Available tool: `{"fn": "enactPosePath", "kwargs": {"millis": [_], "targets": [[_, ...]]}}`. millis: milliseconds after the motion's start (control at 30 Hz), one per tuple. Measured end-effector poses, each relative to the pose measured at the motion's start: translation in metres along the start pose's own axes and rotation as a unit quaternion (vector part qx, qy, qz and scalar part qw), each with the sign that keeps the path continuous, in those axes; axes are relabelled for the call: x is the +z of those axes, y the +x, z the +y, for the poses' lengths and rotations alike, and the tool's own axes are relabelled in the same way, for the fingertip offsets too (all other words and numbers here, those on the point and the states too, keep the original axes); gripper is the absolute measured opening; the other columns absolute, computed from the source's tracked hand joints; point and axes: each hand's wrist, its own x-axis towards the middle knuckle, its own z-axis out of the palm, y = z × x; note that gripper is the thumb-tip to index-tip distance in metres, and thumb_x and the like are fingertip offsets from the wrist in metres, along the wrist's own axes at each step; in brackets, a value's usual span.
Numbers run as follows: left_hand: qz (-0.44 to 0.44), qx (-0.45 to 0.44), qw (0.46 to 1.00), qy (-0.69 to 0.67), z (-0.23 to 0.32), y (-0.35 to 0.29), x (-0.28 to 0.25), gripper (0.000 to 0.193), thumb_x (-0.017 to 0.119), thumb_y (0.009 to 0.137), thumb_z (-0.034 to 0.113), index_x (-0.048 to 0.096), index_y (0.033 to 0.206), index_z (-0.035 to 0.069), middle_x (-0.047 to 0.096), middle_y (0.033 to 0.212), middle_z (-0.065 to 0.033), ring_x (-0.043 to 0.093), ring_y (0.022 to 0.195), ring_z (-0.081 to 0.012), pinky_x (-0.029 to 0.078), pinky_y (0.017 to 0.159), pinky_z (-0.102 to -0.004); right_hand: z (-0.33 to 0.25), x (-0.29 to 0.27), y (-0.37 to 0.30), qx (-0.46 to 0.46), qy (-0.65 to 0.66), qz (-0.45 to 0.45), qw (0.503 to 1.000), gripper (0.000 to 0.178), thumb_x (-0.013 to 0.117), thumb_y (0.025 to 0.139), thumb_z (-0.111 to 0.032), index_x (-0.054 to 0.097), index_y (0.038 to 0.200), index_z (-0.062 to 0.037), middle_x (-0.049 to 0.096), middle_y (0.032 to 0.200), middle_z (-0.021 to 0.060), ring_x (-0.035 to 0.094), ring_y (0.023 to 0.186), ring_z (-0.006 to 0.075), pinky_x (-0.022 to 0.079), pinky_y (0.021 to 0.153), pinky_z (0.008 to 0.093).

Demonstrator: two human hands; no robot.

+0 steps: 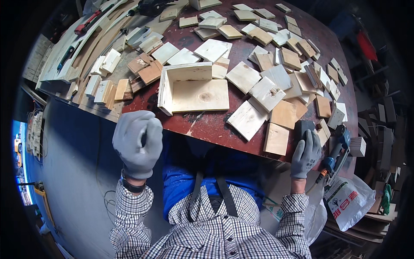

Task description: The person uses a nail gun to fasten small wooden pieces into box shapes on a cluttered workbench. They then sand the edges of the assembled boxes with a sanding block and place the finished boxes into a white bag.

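Observation:
At the table's front left, my left hand [138, 142], in a grey glove, is raised with its fingers curled toward the thumb. Whatever may be between those fingertips is hidden. Beyond it stands a partly built wooden box [200, 95]: a flat panel with upright boards along its left and far sides. My right hand [306, 153], gloved alike, is at the front right edge with its fingers against a small dark block [304, 127]. Just right of that hand lies a blue and black nail gun [335, 156] with a hose fitting.
Loose wooden pieces [258, 93] cover much of the dark red table [183, 123]. Long boards [92, 47] and a red-handled tool [87, 23] lie at the far left. A white plastic bag [349, 200] hangs below the right edge, near stacked wood scraps [388, 142].

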Motion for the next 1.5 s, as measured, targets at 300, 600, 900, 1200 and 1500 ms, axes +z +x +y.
{"fn": "enactPosePath", "kwargs": {"millis": [300, 600, 900, 1200, 1500], "targets": [[-0.127, -0.194, 0.973, 0.008, -0.072, -0.035, 0.029, 0.096, 0.085, 0.091, 0.046, 0.037, 0.163, 0.004, 0.054, 0.148, -0.0168, 0.058, 0.132, -0.0288, 0.053, 0.103, -0.0413, 0.000, -0.003, -0.004, 0.025, -0.015, -0.015, 0.999, 0.043, 0.058, 0.103, -0.020, 0.066, 0.140, -0.0004, 0.062, 0.142, 0.0236, 0.056, 0.136, 0.0424, 0.041, 0.114, 0.0505], [-0.079, -0.186, 0.965, -0.166, -0.103, -0.043, 0.104, 0.091, 0.089, 0.087, 0.024, 0.037, 0.158, -0.003, 0.049, 0.148, -0.0199, 0.052, 0.139, -0.0333, 0.046, 0.117, -0.0442, 0.001, -0.002, -0.004, 0.018, -0.021, -0.020, 0.999, 0.044, 0.060, 0.102, -0.021, 0.064, 0.141, -0.0006, 0.061, 0.144, 0.0219, 0.055, 0.137, 0.0413, 0.040, 0.114, 0.0503], [-0.079, -0.253, 0.950, -0.163, -0.108, -0.046, 0.119, 0.059, 0.073, 0.094, 0.017, 0.051, 0.144, -0.004, 0.060, 0.136, -0.0205, 0.061, 0.125, -0.0349, 0.048, 0.109, -0.0452, 0.002, -0.008, -0.008, 0.031, -0.026, -0.006, 0.999, 0.045, 0.062, 0.100, -0.021, 0.065, 0.140, -0.0013, 0.061, 0.144, 0.0219, 0.055, 0.136, 0.0412, 0.039, 0.114, 0.0507], [-0.077, -0.270, 0.937, -0.209, -0.126, -0.058, 0.115, 0.055, 0.068, 0.101, 0.014, 0.045, 0.148, -0.004, 0.059, 0.140, -0.0183, 0.059, 0.126, -0.0286, 0.047, 0.110, -0.0412, -0.007, -0.008, 0.000, 0.042, -0.015, 0.000, 0.999, 0.046, 0.065, 0.099, -0.027, 0.065, 0.140, -0.0065, 0.061, 0.144, 0.0183, 0.055, 0.134, 0.0401, 0.039, 0.111, 0.0517], [-0.077, -0.280, 0.933, -0.211, -0.123, -0.056, 0.116, 0.057, 0.068, 0.103, 0.015, 0.044, 0.151, -0.003, 0.058, 0.144, -0.0182, 0.059, 0.130, -0.0279, 0.047, 0.111, -0.0393, -0.007, -0.009, -0.002, 0.047, -0.014, 0.008, 0.999, 0.046, 0.065, 0.099, -0.027, 0.065, 0.140, -0.0066, 0.061, 0.144, 0.0177, 0.055, 0.134, 0.0395, 0.040, 0.111, 0.0511]]}}
